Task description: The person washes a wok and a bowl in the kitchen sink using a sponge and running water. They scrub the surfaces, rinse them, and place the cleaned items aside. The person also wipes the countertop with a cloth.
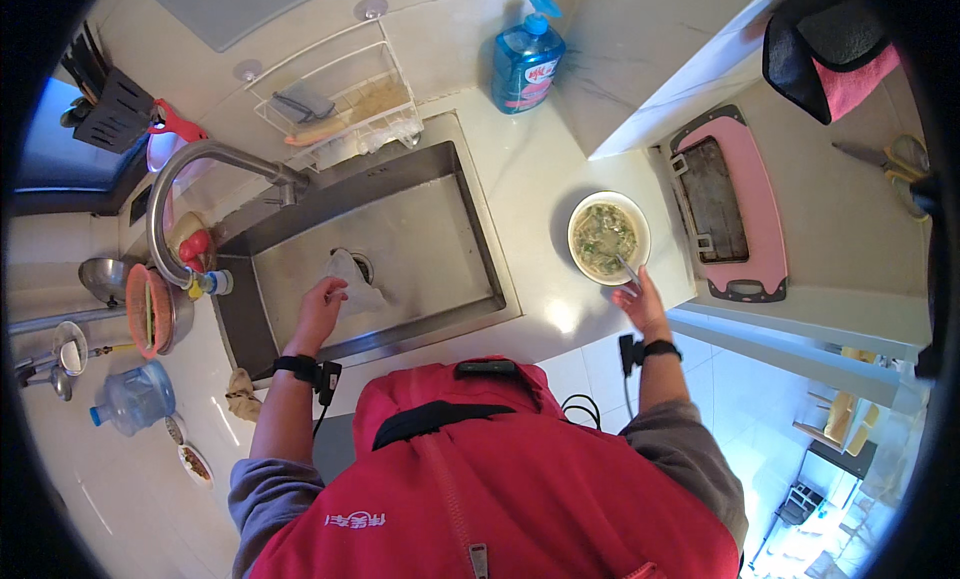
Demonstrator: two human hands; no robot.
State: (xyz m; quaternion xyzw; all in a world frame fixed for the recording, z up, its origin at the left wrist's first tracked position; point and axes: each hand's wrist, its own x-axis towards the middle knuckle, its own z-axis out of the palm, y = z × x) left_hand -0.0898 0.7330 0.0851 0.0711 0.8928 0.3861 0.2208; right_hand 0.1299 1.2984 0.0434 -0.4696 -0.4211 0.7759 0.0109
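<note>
My left hand [324, 303] hangs over the stainless steel sink [420, 241], its fingers pinching a thin, translucent white bag [351, 279]. The bag dangles beside the round drain [363, 267] and partly covers it. On the counter to the right stands a white bowl [576, 262] of soup with noodle-like strands and green bits. My right hand [643, 305] is at the bowl's near rim, fingers closed around the handle of a metal utensil [628, 268]. Its lower end is sunk in the soup, so its shape is hidden.
A curved faucet [176, 166] reaches over the sink's left end. Behind the sink hangs a white wire rack [352, 91]. A blue soap bottle [527, 65] stands at the back. Right of the bowl leans a pink cutting board [761, 204]; a water jug [139, 399] lies at left.
</note>
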